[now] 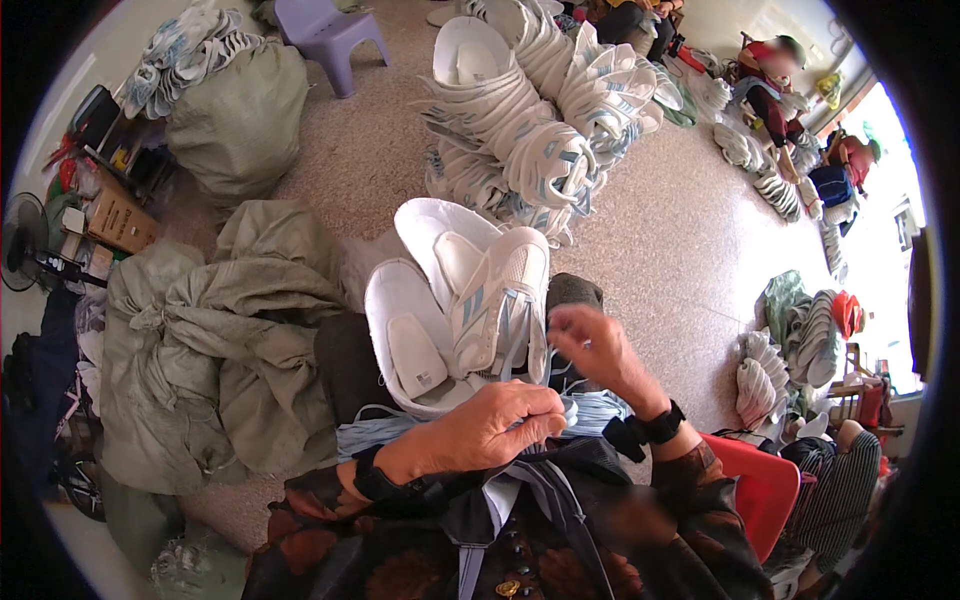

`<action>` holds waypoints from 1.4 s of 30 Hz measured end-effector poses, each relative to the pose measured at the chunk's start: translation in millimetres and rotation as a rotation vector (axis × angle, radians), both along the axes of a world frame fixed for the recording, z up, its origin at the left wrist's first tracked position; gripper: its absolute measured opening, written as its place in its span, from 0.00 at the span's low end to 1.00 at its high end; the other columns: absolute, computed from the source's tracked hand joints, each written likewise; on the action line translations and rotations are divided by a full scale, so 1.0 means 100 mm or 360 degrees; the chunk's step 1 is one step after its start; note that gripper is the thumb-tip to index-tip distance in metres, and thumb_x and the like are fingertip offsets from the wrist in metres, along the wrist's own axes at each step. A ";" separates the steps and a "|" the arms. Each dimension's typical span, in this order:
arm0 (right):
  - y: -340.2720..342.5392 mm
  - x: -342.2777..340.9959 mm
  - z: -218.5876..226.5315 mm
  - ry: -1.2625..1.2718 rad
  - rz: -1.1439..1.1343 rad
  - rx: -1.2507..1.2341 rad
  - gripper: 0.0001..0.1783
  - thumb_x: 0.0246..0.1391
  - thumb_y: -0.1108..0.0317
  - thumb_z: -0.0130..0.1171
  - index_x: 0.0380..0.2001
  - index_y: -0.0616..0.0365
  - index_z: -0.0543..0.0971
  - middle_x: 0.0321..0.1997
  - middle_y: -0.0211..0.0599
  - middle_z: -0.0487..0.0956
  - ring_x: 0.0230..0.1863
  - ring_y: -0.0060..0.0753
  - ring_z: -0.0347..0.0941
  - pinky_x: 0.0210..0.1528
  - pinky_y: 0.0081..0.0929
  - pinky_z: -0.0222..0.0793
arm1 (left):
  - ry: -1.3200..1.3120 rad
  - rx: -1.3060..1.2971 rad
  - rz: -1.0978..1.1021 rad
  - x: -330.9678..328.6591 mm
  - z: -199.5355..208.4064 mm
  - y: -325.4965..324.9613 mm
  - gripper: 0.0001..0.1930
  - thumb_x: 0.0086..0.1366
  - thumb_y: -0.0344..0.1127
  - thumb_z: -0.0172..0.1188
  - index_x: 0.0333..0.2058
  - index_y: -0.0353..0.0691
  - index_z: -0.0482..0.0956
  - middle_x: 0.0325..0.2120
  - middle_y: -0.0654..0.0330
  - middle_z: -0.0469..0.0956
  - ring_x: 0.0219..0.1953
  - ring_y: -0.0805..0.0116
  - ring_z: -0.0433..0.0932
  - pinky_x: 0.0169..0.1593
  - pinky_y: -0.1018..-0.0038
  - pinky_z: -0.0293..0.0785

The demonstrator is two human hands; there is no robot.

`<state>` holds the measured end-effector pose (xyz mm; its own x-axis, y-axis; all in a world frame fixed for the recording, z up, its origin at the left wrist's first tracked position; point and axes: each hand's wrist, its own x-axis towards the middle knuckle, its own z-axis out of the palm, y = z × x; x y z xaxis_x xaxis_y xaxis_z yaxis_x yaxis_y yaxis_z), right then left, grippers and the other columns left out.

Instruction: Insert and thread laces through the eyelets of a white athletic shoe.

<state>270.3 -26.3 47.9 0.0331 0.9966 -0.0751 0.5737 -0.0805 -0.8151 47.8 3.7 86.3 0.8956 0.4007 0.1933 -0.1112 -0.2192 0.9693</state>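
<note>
White sneaker uppers lie across my lap. The front upper (500,300) has a mesh toe, light-blue strips and pale laces (515,340) hanging in its opening. Beside it are two more uppers (425,390) with their white linings facing up. My left hand (510,420) is closed in front of the lace opening; what its fingers pinch is too small to make out. My right hand (600,345) is raised at the upper's right side, fingers curled inward, and their tips hide whatever is between them. Bundles of light-blue laces (592,412) lie on my lap, partly under my hands.
Tall stacks of uppers (505,120) stand on the floor ahead. Large grey-green sacks (170,350) crowd the left, near a fan (25,240) and a purple chair (330,35). A red chair (755,490) is at right. Other people (770,90) sit among shoe piles at far right.
</note>
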 end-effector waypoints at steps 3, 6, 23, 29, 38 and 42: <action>0.32 -0.03 0.06 -0.0137 0.0010 0.0417 0.09 0.55 0.73 0.61 0.39 0.63 0.80 0.33 0.47 0.78 0.33 0.44 0.80 0.35 0.36 0.75 | -0.0039 0.0033 0.0087 0.00 -0.06 0.00 0.10 0.71 0.34 0.56 0.35 0.32 0.75 0.25 0.57 0.73 0.27 0.63 0.73 0.35 0.69 0.69; 0.58 -0.18 -0.03 -0.0434 0.0393 0.0695 0.06 0.54 0.73 0.59 0.35 0.63 0.77 0.33 0.48 0.77 0.33 0.53 0.78 0.34 0.43 0.74 | 0.0060 -0.0126 0.0065 -0.01 -0.09 0.02 0.10 0.72 0.35 0.56 0.34 0.32 0.75 0.24 0.57 0.73 0.26 0.64 0.73 0.34 0.70 0.69; 1.06 -0.14 -0.19 -0.0901 0.0780 0.0379 0.07 0.47 0.71 0.57 0.27 0.65 0.75 0.30 0.52 0.80 0.33 0.58 0.78 0.36 0.47 0.74 | 0.0187 -0.0175 0.0180 -0.19 -0.26 0.05 0.11 0.73 0.35 0.54 0.36 0.32 0.76 0.27 0.58 0.77 0.30 0.67 0.76 0.37 0.72 0.72; 1.24 0.07 0.00 -0.0436 0.0951 0.0083 0.05 0.45 0.72 0.59 0.24 0.64 0.77 0.23 0.45 0.78 0.27 0.48 0.77 0.33 0.37 0.72 | 0.0252 -0.0716 0.0162 -0.26 -0.18 0.06 0.12 0.75 0.36 0.52 0.33 0.36 0.74 0.22 0.65 0.71 0.26 0.78 0.69 0.33 0.77 0.67; 1.34 0.22 -0.06 -0.0020 0.1043 -0.0212 0.07 0.47 0.70 0.60 0.27 0.64 0.78 0.21 0.36 0.77 0.24 0.30 0.74 0.31 0.31 0.71 | 0.0255 -0.0791 0.0236 -0.25 -0.20 0.10 0.15 0.76 0.41 0.51 0.34 0.36 0.75 0.20 0.68 0.70 0.24 0.80 0.66 0.29 0.81 0.64; 1.18 0.21 -0.05 -0.0104 0.0886 -0.0056 0.05 0.49 0.71 0.59 0.27 0.62 0.77 0.22 0.30 0.75 0.26 0.23 0.70 0.31 0.27 0.69 | 0.0318 -0.0834 0.0247 -0.26 -0.21 0.13 0.15 0.76 0.42 0.51 0.34 0.36 0.76 0.20 0.69 0.70 0.22 0.82 0.65 0.27 0.82 0.63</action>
<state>291.3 92.1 42.6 -0.4915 0.8620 -0.1239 0.5866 0.2226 -0.7787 22.2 16.8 65.1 0.8174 0.5270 -0.2328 0.0801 0.2962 0.9518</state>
